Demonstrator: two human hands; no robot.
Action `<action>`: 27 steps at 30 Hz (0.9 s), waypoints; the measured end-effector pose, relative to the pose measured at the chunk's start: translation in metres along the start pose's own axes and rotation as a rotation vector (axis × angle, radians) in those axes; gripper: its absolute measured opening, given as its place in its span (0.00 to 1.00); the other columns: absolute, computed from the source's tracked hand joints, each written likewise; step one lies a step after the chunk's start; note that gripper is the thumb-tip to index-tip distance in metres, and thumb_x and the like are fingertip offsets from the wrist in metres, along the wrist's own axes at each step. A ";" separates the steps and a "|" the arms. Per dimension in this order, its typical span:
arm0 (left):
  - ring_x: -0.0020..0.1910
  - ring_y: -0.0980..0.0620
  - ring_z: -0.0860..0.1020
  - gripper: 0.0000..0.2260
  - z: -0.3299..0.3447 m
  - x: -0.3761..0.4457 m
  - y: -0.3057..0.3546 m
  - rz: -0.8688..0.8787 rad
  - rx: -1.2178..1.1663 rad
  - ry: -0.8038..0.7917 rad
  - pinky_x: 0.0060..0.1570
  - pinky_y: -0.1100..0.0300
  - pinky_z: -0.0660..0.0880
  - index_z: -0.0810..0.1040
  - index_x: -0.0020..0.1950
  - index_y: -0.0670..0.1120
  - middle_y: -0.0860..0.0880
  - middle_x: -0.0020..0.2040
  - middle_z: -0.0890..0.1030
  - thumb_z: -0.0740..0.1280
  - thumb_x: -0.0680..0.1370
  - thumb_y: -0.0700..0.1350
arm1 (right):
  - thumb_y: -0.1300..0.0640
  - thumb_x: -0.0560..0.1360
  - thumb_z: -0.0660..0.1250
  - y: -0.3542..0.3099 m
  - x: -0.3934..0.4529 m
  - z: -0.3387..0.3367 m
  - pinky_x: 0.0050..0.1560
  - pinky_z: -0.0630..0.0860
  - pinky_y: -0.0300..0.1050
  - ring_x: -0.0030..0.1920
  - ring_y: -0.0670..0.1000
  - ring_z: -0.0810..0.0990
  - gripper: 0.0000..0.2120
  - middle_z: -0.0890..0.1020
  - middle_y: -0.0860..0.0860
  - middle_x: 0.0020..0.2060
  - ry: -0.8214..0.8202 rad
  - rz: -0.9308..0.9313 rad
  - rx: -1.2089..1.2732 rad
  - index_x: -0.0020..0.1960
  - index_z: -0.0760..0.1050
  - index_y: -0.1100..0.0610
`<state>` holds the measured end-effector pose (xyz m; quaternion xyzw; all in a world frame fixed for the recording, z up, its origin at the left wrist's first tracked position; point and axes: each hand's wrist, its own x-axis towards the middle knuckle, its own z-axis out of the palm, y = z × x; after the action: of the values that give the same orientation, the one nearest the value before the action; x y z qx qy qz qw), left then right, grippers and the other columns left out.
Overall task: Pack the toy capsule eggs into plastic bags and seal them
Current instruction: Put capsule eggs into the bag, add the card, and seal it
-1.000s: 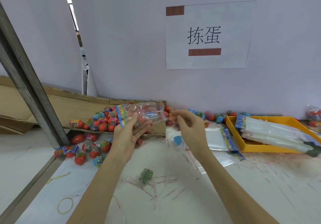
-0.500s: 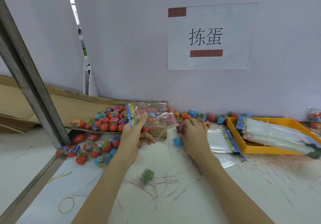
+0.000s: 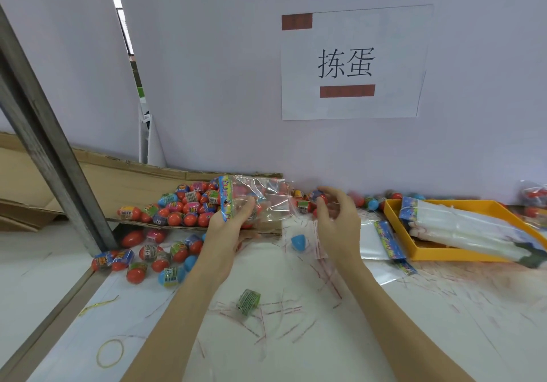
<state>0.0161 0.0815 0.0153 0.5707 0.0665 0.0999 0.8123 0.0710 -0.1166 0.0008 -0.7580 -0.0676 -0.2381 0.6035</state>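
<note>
So my left hand (image 3: 229, 227) is closed around the printed header end of a clear plastic bag (image 3: 260, 201), held up at centre frame with its mouth turned toward my right. My right hand (image 3: 334, 221) pinches one capsule egg (image 3: 317, 196) in its fingertips, just beside that mouth and not yet inside. I can make out a little colour through the film, so a few eggs may already be in, though I cannot tell how many. Most of the work looks ahead of me: a big heap of eggs (image 3: 180, 207) sits left of centre on the cardboard (image 3: 124, 186), with more scattered below it. At the right, the yellow tray (image 3: 438, 255) holds a stack of empty bags (image 3: 461, 224). At the far right edge something bagged shows, too cropped to read.
</note>
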 end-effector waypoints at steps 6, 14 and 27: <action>0.53 0.40 0.87 0.16 0.001 0.002 0.002 -0.009 -0.194 -0.071 0.46 0.55 0.84 0.80 0.62 0.39 0.39 0.56 0.87 0.73 0.78 0.45 | 0.58 0.82 0.68 -0.012 -0.002 0.007 0.52 0.81 0.36 0.52 0.43 0.84 0.09 0.86 0.45 0.51 -0.042 0.053 0.280 0.61 0.80 0.51; 0.57 0.39 0.85 0.17 0.002 0.001 0.003 -0.031 -0.162 -0.074 0.58 0.46 0.83 0.77 0.70 0.34 0.34 0.62 0.83 0.67 0.83 0.39 | 0.64 0.80 0.70 -0.015 -0.008 0.009 0.43 0.83 0.42 0.44 0.48 0.87 0.11 0.87 0.42 0.47 -0.174 0.051 0.306 0.57 0.81 0.50; 0.53 0.39 0.86 0.17 0.002 0.001 0.002 -0.030 -0.143 -0.079 0.53 0.48 0.85 0.79 0.67 0.36 0.37 0.60 0.85 0.69 0.81 0.43 | 0.59 0.79 0.72 -0.021 -0.007 0.007 0.48 0.82 0.36 0.50 0.48 0.87 0.10 0.88 0.47 0.50 -0.303 0.166 0.462 0.60 0.84 0.53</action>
<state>0.0176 0.0803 0.0185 0.5137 0.0355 0.0695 0.8544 0.0583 -0.1032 0.0149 -0.6301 -0.1469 -0.0502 0.7608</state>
